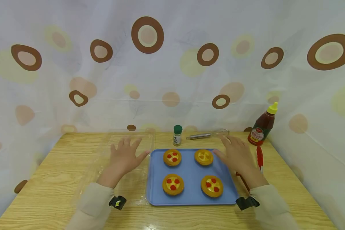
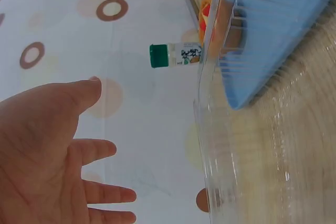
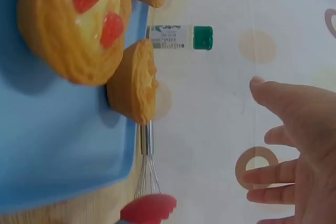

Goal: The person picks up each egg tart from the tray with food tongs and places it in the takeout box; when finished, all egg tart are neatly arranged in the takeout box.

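Two hands are raised over the work, and neither grips anything. The left hand point(image 1: 124, 159) has its fingers point(image 2: 110, 192) straight and spread, its thumb well apart from them; the left wrist view shows it clear of the container wall. The right hand point(image 1: 238, 155) likewise has its fingers point(image 3: 270, 174) extended and parted, and the right wrist view shows it off the tray.

Beneath the left hand lies a clear plastic container point(image 2: 212, 156). Its right edge runs along the left edge of the blue tray point(image 1: 189, 172); whether they touch cannot be told. The tray bears four tarts point(image 1: 173, 184), well apart, with blue surface between them. The right hand is over its rear right corner.

Behind the tray's rear edge are a green-capped shaker point(image 1: 177, 139) and a whisk point(image 1: 201, 136). At right, a red-tipped tool point(image 1: 259, 156) is partly hidden by the forearm; a sauce bottle point(image 1: 258, 132) stands behind it. Bench point(image 1: 46, 195) surface extends before the tray's front edge and left of the container.
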A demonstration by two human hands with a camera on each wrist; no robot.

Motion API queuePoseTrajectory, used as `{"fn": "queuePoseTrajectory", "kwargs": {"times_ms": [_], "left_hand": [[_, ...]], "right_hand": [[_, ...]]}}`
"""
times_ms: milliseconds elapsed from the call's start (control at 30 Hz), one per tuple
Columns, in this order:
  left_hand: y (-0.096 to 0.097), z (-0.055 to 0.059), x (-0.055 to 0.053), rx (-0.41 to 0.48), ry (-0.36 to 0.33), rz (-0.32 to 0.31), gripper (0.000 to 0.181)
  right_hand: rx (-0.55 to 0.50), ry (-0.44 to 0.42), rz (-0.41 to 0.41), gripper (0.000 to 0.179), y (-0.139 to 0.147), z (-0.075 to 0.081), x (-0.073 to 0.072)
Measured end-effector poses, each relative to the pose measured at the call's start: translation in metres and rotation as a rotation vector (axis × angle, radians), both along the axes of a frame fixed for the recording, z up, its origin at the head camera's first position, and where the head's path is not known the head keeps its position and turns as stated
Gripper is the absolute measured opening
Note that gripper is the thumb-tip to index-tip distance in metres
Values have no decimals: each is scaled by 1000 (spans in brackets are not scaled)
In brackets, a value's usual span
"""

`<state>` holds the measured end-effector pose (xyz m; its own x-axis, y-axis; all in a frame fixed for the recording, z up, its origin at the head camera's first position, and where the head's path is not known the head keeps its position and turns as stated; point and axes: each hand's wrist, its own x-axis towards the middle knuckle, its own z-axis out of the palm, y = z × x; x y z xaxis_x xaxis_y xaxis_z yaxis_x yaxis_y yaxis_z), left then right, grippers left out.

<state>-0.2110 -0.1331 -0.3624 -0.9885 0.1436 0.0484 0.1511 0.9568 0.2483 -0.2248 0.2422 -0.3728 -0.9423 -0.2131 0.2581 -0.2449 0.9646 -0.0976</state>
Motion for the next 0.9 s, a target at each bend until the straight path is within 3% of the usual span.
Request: {"fn": "queuePoseTrajectory", "kwargs": {"times_ms": [167,233,300,467,667,800,900], "left_hand": [[-19,2,10,15,110,-29,64],[-29,2,15,67,113,-66,61],[-41,3,20,147,84,-122,59],[-72,4,33,330,-30,-221,57],[-109,0,44,438,-52,-222,52],[-135,-8,49,594,-128,-225,51],[-153,-15,52,663,-209,-195,51]], "right_hand": [[-44,130,-1,70,15,2,11],[-94,178,9,69,22,1,16],[-141,210,23,68,30,-1,20],[-203,169,3,69,51,-3,29],[-286,176,-41,72,73,-7,37],[-312,148,-83,83,86,-17,42],[-289,93,-141,92,95,-26,46]]}}
